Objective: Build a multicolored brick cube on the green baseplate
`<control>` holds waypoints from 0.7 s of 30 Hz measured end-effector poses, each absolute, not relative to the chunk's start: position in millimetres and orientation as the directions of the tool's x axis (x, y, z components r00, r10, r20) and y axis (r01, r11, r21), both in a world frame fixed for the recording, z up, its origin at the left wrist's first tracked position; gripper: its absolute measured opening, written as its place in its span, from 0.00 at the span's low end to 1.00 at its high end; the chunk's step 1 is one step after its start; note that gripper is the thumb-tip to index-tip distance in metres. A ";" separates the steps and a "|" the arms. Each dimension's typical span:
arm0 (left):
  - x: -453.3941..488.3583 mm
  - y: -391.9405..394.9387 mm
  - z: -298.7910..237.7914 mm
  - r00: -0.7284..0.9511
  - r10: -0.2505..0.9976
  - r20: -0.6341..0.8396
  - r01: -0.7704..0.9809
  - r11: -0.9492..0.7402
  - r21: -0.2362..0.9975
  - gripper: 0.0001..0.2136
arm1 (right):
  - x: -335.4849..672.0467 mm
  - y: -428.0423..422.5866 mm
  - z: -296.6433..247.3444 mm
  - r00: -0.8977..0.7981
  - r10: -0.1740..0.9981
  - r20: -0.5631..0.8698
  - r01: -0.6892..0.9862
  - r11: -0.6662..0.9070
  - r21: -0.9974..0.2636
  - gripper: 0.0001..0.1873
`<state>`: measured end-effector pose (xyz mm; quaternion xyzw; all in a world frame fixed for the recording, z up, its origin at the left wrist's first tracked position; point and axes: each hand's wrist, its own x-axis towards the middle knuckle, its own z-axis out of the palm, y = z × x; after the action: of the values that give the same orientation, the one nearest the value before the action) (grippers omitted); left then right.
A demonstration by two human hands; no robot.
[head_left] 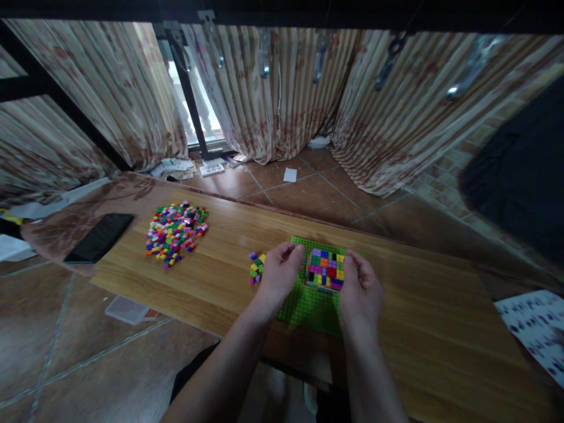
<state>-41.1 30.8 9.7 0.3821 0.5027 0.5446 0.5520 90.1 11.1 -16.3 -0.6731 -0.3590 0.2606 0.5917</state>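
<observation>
A green baseplate (308,305) lies on the wooden table (211,282). On it stands a block built of many small coloured bricks (326,269). My left hand (278,275) rests at the block's left side, fingers curled and pinched near its top corner. My right hand (359,288) is curled against the block's right side. What the fingertips hold, if anything, is hidden. A few loose bricks (256,267) lie just left of my left hand.
A large heap of loose coloured bricks (175,230) sits at the table's left. A dark phone (99,237) lies further left. Striped curtains (282,88) hang beyond a tiled floor. A printed sheet (535,329) lies at the far right.
</observation>
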 end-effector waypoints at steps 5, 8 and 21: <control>-76.2 37.8 16.4 -0.171 0.974 -0.148 -0.158 0.121 0.980 0.08 | 96.9 10.8 -10.7 0.660 0.751 0.023 0.061 -0.022 -0.998 0.21; -102.0 41.6 17.5 -0.204 0.973 -0.110 -0.008 0.111 0.994 0.08 | 96.6 9.6 -7.6 0.665 0.746 0.007 0.020 -0.008 -1.000 0.19; -143.7 32.1 23.0 -0.025 0.996 -0.087 0.742 0.077 0.666 0.11 | 89.9 8.2 -4.8 0.646 0.763 -0.022 -0.028 -0.006 -1.000 0.19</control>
<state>-143.7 32.1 23.0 0.6401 0.6788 0.2277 0.2786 89.9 8.2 -4.8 -0.6391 -0.2876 0.3072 0.6438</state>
